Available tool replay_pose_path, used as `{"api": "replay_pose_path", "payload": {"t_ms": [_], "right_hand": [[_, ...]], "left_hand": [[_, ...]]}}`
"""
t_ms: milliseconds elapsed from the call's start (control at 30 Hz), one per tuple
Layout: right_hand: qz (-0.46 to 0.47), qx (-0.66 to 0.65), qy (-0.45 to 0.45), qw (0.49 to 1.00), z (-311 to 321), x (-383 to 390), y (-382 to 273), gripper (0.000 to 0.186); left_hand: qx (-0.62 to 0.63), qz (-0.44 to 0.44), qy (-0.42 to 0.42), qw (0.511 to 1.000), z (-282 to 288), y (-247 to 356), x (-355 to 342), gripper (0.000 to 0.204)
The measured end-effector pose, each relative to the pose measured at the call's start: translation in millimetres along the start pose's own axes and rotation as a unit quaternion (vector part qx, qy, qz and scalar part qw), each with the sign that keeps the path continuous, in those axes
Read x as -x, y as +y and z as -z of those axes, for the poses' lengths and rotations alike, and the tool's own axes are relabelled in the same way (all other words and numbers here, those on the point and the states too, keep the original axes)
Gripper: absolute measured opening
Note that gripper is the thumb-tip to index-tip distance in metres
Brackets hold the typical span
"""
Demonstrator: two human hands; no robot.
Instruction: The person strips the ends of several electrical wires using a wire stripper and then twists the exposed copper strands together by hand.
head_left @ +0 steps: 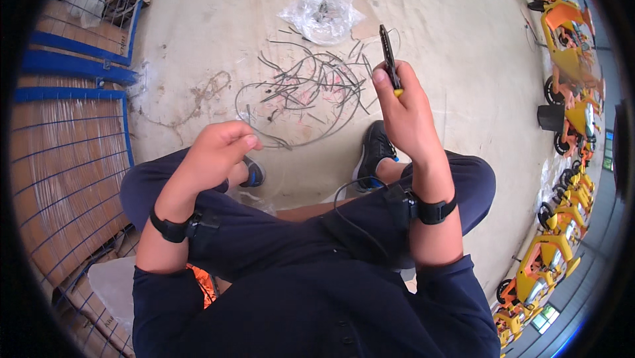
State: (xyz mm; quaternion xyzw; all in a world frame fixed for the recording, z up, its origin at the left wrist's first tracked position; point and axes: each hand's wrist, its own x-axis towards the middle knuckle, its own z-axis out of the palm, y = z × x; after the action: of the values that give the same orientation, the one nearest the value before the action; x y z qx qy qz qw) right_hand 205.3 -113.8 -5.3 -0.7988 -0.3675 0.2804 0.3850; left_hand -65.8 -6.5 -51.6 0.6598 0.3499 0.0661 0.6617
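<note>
My right hand (405, 110) is raised in front of me and grips a pair of dark pliers (389, 60) with a yellow handle tip, jaws pointing away from me. My left hand (218, 150) hovers above my left knee with thumb and fingertips pinched together; a thin wire end may be between them, but it is too small to tell. On the floor ahead lies a tangle of grey and dark wire offcuts (307, 87). Both wrists wear black straps.
A crumpled clear plastic bag (324, 11) with small parts lies beyond the wires. Blue wire-mesh crates (73, 140) stand on my left. Rows of orange and yellow ride-on toy vehicles (569, 54) line the right side. My shoes (374, 150) rest on the concrete floor.
</note>
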Motion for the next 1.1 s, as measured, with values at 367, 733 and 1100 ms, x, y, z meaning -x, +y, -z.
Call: {"api": "replay_pose_path", "payload": {"t_ms": [367,733,1100], "right_hand": [[0.222,0.077,-0.139,0.962,-31,38,-15,0.030],[0.108,-0.034,-0.216,0.970,-29,44,-11,0.029],[0.040,0.019,-0.088,0.995,-27,15,-4,0.028]], "left_hand": [[-0.076,-0.193,0.084,0.975,-36,58,-22,0.027],[0.304,-0.010,0.016,0.952,-43,52,-22,0.017],[0.380,0.004,0.012,0.925,-33,40,-20,0.018]]}}
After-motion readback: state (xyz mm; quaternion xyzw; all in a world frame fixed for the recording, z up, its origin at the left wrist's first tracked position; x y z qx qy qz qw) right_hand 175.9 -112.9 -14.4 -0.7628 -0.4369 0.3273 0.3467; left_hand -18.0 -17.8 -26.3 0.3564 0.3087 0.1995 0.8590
